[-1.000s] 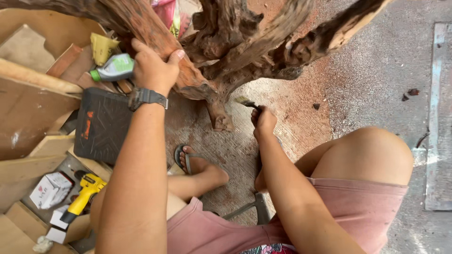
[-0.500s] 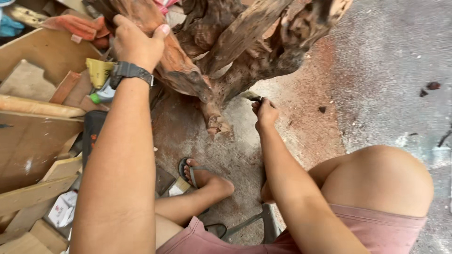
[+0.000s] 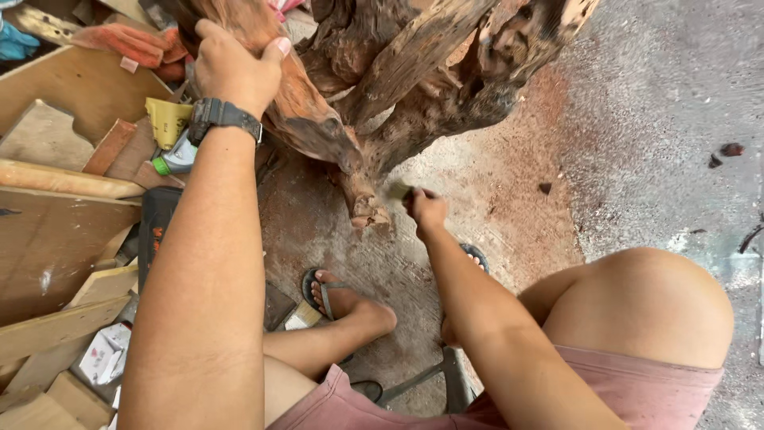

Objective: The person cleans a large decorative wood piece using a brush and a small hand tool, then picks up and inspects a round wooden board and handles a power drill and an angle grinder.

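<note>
left hand [image 3: 232,73]: wrapped over the top of a reddish limb of the big root stump [image 3: 382,87], fingers curled tight round the wood, black watch [image 3: 223,115] on the wrist
right hand [image 3: 426,209]: down low by the stump's foot, fingers pinched shut on a small piece of sandpaper [image 3: 398,191], which is pressed up against the lower stub of wood
stump: gnarly driftwood-looking thing, standing on the concrete floor [image 3: 660,119] right in front of the knees, reddish dust spread all round its base
feet: flip-flops [image 3: 317,288] on, the left one just below the stump's foot
left side: pile of wood offcuts [image 3: 56,239], a yellow bit of sandpaper and a green-capped bottle [image 3: 177,155] just beside the left forearm, a dark tool case [image 3: 155,231] half hidden behind that arm
seat: can't really tell what the person is sitting on, only a bit of metal frame shows
</note>
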